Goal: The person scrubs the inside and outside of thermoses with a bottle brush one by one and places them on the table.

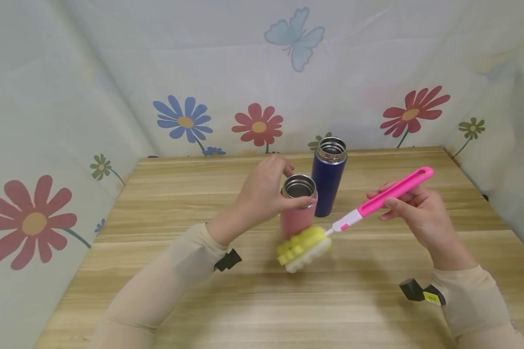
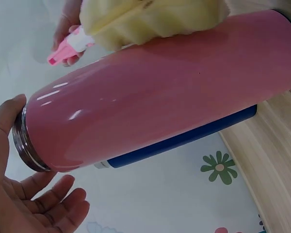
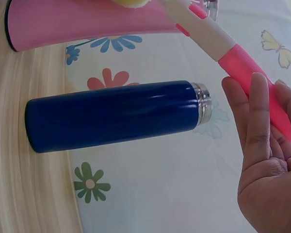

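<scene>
A pink thermos bottle (image 1: pixel 298 220) stands upright and uncapped on the table. With thumb and index finger, my left hand (image 1: pixel 264 186) grips it around its steel neck; the other fingers extend loosely behind, as the left wrist view shows. My right hand (image 1: pixel 423 213) pinches the pink handle of a bottle brush (image 1: pixel 393 194) between thumb and fingers. The brush slants down to the left, its yellow and white sponge head (image 1: pixel 305 245) in front of the pink bottle's lower part. Whether the sponge touches the bottle I cannot tell. A dark blue thermos bottle (image 1: pixel 329 179) stands uncapped just behind, to the right.
The wooden table (image 1: pixel 192 198) carries both bottles. Behind it and at its sides hang pale sheets (image 1: pixel 227 72) printed with flowers and a butterfly. Small black devices (image 1: pixel 412 289) are strapped at both wrists.
</scene>
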The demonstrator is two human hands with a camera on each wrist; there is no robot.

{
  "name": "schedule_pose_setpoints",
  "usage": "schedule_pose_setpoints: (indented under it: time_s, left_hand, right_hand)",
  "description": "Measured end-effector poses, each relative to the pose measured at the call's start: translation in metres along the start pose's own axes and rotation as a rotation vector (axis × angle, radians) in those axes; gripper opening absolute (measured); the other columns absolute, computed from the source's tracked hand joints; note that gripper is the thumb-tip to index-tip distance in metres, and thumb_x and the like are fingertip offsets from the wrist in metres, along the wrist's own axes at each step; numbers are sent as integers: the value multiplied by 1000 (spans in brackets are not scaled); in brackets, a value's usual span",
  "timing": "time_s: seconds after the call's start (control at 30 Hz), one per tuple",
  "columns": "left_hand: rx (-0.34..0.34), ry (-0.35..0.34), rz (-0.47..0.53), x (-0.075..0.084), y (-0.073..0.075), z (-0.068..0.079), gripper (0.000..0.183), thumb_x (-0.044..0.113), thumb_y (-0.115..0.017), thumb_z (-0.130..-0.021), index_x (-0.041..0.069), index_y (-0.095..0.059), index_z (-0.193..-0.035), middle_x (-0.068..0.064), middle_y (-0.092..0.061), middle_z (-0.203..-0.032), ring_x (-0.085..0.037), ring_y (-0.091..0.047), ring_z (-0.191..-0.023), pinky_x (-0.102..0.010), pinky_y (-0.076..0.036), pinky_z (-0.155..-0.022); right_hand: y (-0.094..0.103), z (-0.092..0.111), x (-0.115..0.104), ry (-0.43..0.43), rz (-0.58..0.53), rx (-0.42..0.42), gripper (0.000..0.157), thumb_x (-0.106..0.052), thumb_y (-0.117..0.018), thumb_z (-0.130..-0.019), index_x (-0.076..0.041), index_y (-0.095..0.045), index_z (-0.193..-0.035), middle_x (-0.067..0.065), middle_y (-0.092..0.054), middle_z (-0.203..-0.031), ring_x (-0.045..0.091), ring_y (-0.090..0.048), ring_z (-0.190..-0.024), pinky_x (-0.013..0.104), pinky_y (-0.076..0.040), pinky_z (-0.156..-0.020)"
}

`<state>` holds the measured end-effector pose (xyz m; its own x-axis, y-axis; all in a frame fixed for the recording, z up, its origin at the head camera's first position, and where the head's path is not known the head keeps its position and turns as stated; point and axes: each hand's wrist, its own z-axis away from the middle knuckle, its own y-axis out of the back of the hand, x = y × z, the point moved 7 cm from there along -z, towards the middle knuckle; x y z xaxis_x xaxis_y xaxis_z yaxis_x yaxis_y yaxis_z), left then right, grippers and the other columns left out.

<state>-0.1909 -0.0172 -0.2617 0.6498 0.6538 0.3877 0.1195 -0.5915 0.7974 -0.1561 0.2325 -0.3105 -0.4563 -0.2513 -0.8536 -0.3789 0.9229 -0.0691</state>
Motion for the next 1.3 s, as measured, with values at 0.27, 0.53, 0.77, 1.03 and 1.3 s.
schedule_pose_setpoints:
  time_s: [0.27,0.53,0.77,1.03,1.3]
  left_hand:
    - [76,-18,-61,4,1,5,63,52,-83,-66,5,-54,-98,-4,-56,-91,-18,-52,-86,-28,-48,-73]
    - [-3,5,-52,2,2,6,63,53,-80,-69,5,-56,-102,-5,-58,-100,-20,-55,-96,-31,-51,-81]
    - [-159,15,155,-3,4,3,61,38,-78,-78,4,-57,-124,-9,-60,-126,-21,-55,-116,-33,-51,-94]
    - [-276,-27,295,-9,1,-4,62,28,-79,-79,5,-55,-131,-7,-58,-130,-19,-52,-121,-32,-50,-97]
    - [-373,-122,391,-15,-2,-10,53,17,-77,-80,4,-57,-128,-9,-57,-132,-20,-49,-124,-37,-49,-100]
  right_hand:
    - [12,7,14,-61,60,11,28,17,-44,-92,4,-60,-110,3,-74,-108,14,-71,-97,26,-59,-67]
    - [20,14,27,-102,122,32,22,14,-46,-93,5,-59,-109,1,-74,-107,12,-72,-92,28,-59,-66]
    - [21,16,31,-98,97,25,26,16,-45,-92,1,-60,-107,2,-74,-106,12,-72,-91,27,-59,-65]
    - [22,17,30,-99,97,33,25,15,-45,-92,0,-61,-106,1,-75,-105,12,-73,-90,27,-59,-64]
    - [23,20,29,-108,144,48,21,13,-48,-93,5,-59,-108,0,-75,-105,11,-72,-90,28,-59,-65]
